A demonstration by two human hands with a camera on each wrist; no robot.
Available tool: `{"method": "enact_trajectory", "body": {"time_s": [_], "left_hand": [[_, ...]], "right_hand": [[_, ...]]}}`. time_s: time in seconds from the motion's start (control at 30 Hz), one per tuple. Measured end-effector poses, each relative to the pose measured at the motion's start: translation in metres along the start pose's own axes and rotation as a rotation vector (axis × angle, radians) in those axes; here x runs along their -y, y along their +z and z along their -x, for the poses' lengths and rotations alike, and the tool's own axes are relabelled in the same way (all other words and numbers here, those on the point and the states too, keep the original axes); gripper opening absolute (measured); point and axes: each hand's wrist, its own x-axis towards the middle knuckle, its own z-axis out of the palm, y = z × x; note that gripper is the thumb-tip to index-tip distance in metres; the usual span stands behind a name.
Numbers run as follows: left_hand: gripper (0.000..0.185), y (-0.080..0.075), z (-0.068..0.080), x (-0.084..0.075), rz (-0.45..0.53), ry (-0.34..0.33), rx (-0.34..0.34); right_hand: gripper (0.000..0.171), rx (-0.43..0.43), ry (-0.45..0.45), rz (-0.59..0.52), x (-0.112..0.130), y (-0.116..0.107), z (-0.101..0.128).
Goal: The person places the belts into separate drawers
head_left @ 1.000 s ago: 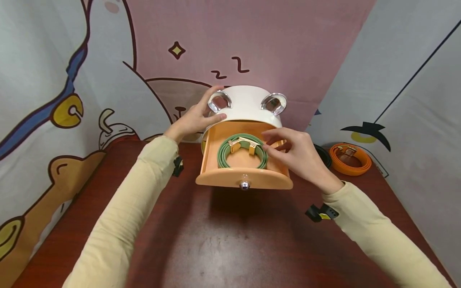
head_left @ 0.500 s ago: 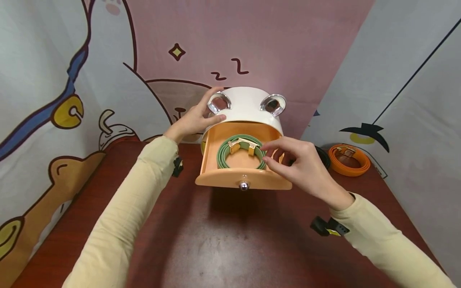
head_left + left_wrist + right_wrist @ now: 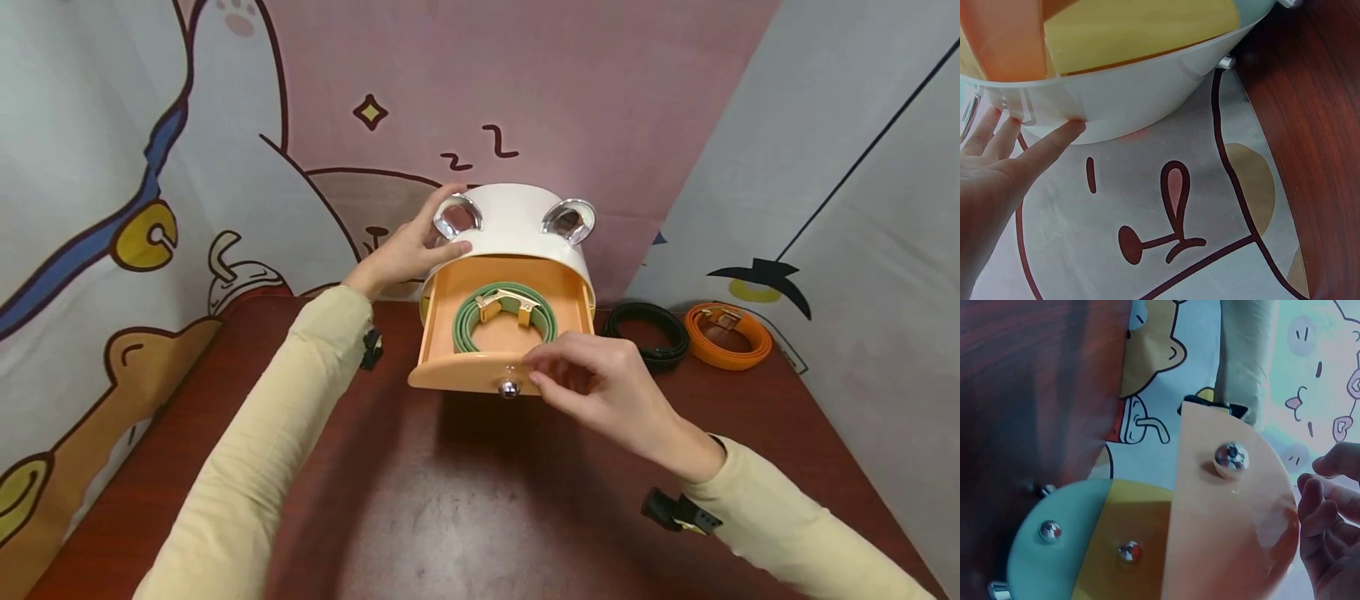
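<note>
The left hand (image 3: 405, 250), spread wide, touches the glossy white rounded box (image 3: 512, 218). The right hand (image 3: 603, 390), its pinch narrowly parted, is at the orange half-round drawer (image 3: 453, 372) (contact seems unclear), containing a coiled green belt (image 3: 462, 325).

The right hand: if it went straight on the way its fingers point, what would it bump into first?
Most likely the peach drawer's front panel, near its shiny round knob: the right hand points that way, very close by. Depth is hard to judge, so it may already be touching.
</note>
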Motion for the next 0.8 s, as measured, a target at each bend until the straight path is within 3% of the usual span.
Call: {"method": "enact_trajectory", "body": {"time_s": [0.27, 0.53, 0.8], "left_hand": [[0.078, 0.0, -0.001, 0.001, -0.003, -0.002, 0.001], [0.078, -0.001, 0.0, -0.001, -0.014, -0.013, -0.015], [0.078, 0.0, 0.001, -0.001, -0.002, -0.017, -0.013]], "right_hand": [[0.018, 0.025, 0.033, -0.029, 0.0, 0.011, 0.011], [0.025, -0.034, -0.011, -0.002, -0.003, 0.026, 0.02], [0.024, -0.092, 0.029, 0.017, -0.008, 0.036, 0.027]]}}
